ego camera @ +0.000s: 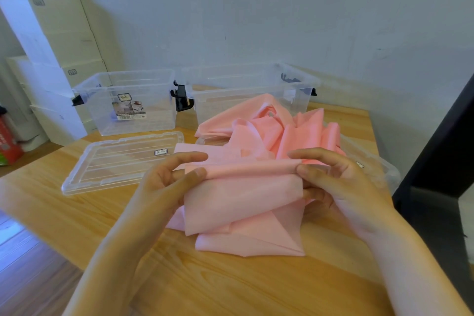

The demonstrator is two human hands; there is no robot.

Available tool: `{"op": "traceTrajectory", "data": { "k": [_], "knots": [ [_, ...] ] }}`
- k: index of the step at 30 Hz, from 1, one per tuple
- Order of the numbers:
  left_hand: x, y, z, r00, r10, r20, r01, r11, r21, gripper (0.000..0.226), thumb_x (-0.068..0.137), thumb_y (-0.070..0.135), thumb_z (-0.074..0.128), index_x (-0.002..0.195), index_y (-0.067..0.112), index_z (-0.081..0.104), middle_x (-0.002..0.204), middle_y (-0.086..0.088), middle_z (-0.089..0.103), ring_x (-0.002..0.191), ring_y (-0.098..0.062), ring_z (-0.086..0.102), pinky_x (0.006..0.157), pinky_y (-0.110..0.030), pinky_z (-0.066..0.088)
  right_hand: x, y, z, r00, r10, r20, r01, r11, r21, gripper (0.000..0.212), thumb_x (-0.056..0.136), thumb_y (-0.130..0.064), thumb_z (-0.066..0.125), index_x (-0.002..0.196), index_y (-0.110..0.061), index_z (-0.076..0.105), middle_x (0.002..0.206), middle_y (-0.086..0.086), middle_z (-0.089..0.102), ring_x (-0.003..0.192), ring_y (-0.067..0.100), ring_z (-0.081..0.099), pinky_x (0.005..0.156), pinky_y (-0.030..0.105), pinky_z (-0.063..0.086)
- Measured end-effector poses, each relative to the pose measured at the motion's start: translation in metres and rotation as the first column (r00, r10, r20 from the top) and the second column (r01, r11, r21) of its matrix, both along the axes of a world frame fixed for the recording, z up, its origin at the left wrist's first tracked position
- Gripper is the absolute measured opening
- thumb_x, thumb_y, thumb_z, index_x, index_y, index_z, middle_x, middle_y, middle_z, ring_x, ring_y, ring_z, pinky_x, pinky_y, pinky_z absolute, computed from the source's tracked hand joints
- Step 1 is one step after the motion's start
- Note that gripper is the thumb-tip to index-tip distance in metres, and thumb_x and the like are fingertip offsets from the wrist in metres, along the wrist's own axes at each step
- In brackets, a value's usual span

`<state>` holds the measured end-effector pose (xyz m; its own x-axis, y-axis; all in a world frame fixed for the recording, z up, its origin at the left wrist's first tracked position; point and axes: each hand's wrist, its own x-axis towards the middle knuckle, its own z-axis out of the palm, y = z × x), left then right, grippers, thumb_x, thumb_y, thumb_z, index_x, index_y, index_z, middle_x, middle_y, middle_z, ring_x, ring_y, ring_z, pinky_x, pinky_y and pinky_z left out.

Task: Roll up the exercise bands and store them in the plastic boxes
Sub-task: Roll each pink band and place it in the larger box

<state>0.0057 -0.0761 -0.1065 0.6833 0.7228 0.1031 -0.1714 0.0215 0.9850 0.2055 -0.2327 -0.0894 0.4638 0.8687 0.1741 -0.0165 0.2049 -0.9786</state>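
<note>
Pink exercise band (243, 187) is grasped along its folded top edge: the left hand (169, 177) pinches one end between thumb and fingers, and the right hand (341, 179) pinches the other. This is probably so the edge runs straight and a roll can start evenly. Its loose length drapes onto the wooden table (230, 285) in front of the heap of pink bands (282, 131). Behind the heap stand a labelled plastic box (128, 110) and a plain plastic box (246, 82), both open and neither visibly holding a roll, seemingly set ready to be filled. One lid (120, 161) lies flat left of the heap, and a second lid (379, 169) sits partly under its right side. Farther left of the heap, pale cartons (64, 33) are stacked against a grey-white wall (282, 7), with wood-look floor (25, 264) below.
</note>
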Motion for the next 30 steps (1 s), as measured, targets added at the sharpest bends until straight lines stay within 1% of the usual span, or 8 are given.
{"op": "traceTrajectory", "data": {
  "k": [4,8,13,17,19,23,27,30],
  "knots": [
    [0.001,0.001,-0.002,1.0,0.012,-0.018,-0.011,0.998,0.058,0.031,0.076,0.023,0.064,0.106,0.018,0.068,0.074,-0.005,0.072,0.072,-0.012,0.067,0.061,-0.021,0.053,0.002,-0.001,-0.002,1.0,0.009,-0.007,-0.009,1.0,0.006,0.022,0.073,-0.01,0.063,0.081,-0.024,0.078,0.067,0.0,0.065,0.062,0.006,0.062,0.056,0.017,0.051],
    [0.001,0.004,-0.004,0.999,0.004,-0.046,0.001,0.995,0.1,0.021,0.078,0.021,0.077,0.098,0.019,0.073,0.091,-0.009,0.075,0.084,-0.016,0.068,0.074,-0.027,0.054,0.003,0.0,-0.003,0.999,-0.007,-0.049,0.008,1.0,0.023,0.022,0.074,-0.007,0.063,0.081,-0.02,0.078,0.072,0.003,0.069,0.064,0.007,0.064,0.058,0.015,0.052],
    [0.001,0.002,-0.003,0.999,-0.019,-0.046,0.025,0.989,0.143,0.011,0.081,0.025,0.074,0.09,0.025,0.069,0.073,-0.005,0.068,0.07,-0.015,0.06,0.062,-0.023,0.048,0.005,0.004,-0.005,0.995,-0.052,-0.083,0.051,0.999,-0.009,0.041,0.093,0.0,0.046,0.073,-0.018,0.078,0.078,0.003,0.072,0.068,0.01,0.067,0.059,0.018,0.054],
    [0.002,-0.002,-0.001,0.999,-0.021,-0.042,0.027,0.99,0.138,0.009,0.08,0.024,0.061,0.086,0.026,0.067,0.062,-0.004,0.062,0.056,-0.012,0.054,0.049,-0.017,0.045,0.0,0.004,-0.003,0.998,-0.065,-0.026,0.065,0.998,-0.004,0.01,0.079,-0.016,0.062,0.077,-0.011,0.069,0.074,-0.001,0.067,0.066,0.009,0.063,0.056,0.018,0.051],
    [0.003,-0.002,0.0,0.999,-0.031,-0.039,0.036,0.989,0.141,0.011,0.08,0.023,0.061,0.088,0.026,0.067,0.065,-0.004,0.066,0.059,-0.013,0.057,0.051,-0.017,0.046,-0.001,0.007,-0.005,0.991,-0.12,0.053,0.121,0.993,-0.014,0.004,0.078,-0.011,0.067,0.075,-0.009,0.064,0.067,-0.004,0.061,0.063,0.006,0.057,0.056,0.018,0.049],
    [0.003,-0.001,-0.002,0.999,-0.033,-0.018,0.035,0.988,0.15,0.01,0.082,0.025,0.073,0.09,0.027,0.068,0.067,0.001,0.063,0.062,-0.011,0.055,0.054,-0.018,0.045,0.0,0.011,-0.007,0.983,-0.168,0.078,0.173,0.983,-0.058,0.022,0.078,-0.003,0.07,0.093,-0.014,0.057,0.065,-0.007,0.064,0.061,0.008,0.059,0.06,0.026,0.046],
    [0.005,0.0,-0.003,1.0,0.018,0.008,-0.019,0.98,0.198,0.027,0.072,0.047,0.07,0.088,0.027,0.071,0.07,-0.003,0.056,0.063,-0.01,0.052,0.06,-0.022,0.044,0.001,0.008,-0.008,0.985,-0.157,0.066,0.161,0.986,-0.048,0.027,0.081,0.006,0.065,0.105,-0.007,0.065,0.071,-0.008,0.068,0.067,0.002,0.063,0.06,0.014,0.051],
    [0.006,0.0,-0.002,0.999,0.053,0.005,-0.052,0.977,0.206,0.016,0.079,0.034,0.076,0.092,0.028,0.07,0.073,-0.007,0.064,0.067,-0.012,0.058,0.063,-0.024,0.047,0.0,0.008,-0.008,0.989,-0.141,0.05,0.144,0.988,-0.054,0.021,0.083,0.004,0.062,0.1,-0.008,0.068,0.073,-0.01,0.07,0.068,-0.002,0.063,0.06,0.011,0.05]
  ]
}}
